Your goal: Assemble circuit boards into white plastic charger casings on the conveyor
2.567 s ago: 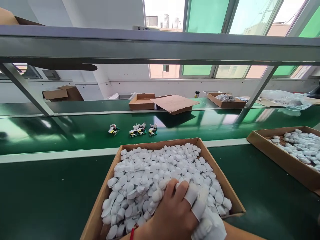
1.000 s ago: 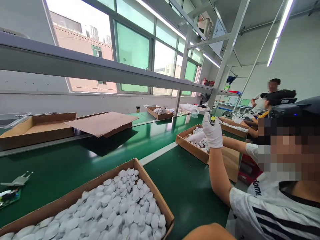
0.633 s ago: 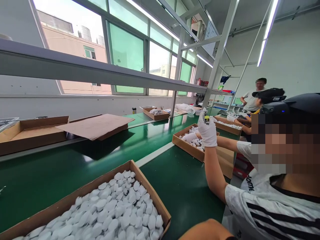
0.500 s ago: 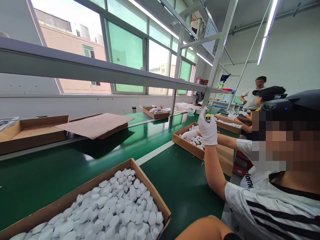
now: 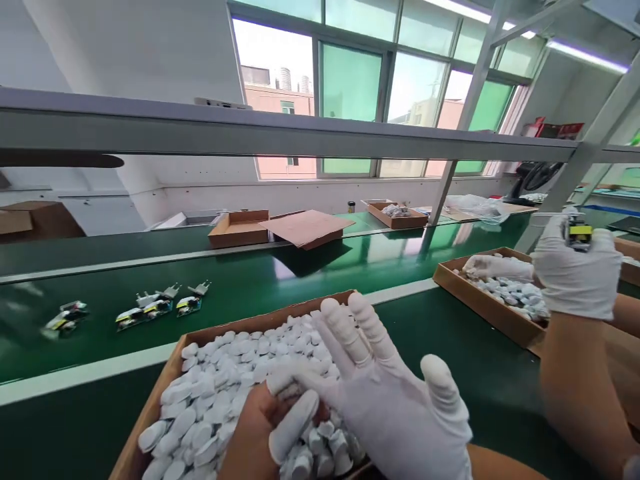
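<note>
A worker's two hands meet over a cardboard box (image 5: 165, 373) heaped with small white plastic caps (image 5: 235, 373) on a green assembly bench. The right hand (image 5: 385, 393), in a white glove, is spread wide, palm up, fingers fanned and gripping nothing. The left hand (image 5: 260, 427), bare at the back with white cots on the fingertips, is curled beside and partly under it, its fingers closed around a clutch of caps at the near edge of the heap; exactly how many it holds cannot be told, as the gloved palm covers part of the view.

The caps look light, rigid and smooth-skinned, likely to slide over one another and slip from a loose pinch. Judging by their flat, rounded shape, a single cap is best taken by its opposite edges between thumb and forefinger; a handful calls for a cupped palm.

Beyond the fingertips, on the conveyor belt (image 5: 300, 273), lie several small circuit boards with plug prongs (image 5: 155, 307). Off to the right of the open hand, a co-worker's gloved hand (image 5: 575, 273) holds up a small part, above a second box of caps (image 5: 485, 303).
</note>
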`<state>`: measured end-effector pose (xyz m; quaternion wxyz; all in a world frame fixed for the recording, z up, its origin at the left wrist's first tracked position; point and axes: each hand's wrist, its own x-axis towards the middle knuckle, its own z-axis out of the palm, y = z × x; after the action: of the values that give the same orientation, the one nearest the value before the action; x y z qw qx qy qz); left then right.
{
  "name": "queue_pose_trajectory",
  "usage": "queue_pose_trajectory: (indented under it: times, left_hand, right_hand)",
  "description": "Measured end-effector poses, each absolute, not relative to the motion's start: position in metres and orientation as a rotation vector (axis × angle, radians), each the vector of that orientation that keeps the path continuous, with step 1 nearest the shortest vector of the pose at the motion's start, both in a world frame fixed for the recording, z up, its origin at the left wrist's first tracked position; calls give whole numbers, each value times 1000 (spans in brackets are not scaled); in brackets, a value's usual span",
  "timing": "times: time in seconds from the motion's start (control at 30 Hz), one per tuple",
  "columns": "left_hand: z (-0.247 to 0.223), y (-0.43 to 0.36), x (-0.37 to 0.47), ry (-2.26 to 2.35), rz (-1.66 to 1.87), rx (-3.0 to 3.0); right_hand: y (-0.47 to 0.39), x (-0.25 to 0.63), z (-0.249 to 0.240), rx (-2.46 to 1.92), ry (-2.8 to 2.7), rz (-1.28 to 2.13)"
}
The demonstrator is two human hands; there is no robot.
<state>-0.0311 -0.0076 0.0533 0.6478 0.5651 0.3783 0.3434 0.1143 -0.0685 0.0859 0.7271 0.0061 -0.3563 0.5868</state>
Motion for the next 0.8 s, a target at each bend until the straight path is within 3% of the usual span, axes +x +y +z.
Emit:
queue_pose_trajectory:
  times: [0.17, 0.33, 0.57, 0.8]
  left_hand:
    - [46, -10, -18, 654, 467, 1399]
    - [36, -18, -9, 329, 380, 1292]
    - [34, -22, -9, 447, 527, 1551]
    - [-15, -30, 12, 533, 390, 1463]
  right_hand:
    - [-72, 114, 85, 24, -791, 1248]
    - [-78, 110, 80, 11, -935, 1216]
    - [-79, 111, 77, -152, -896, 1186]
    - [-78, 109, 65, -426, -887, 1119]
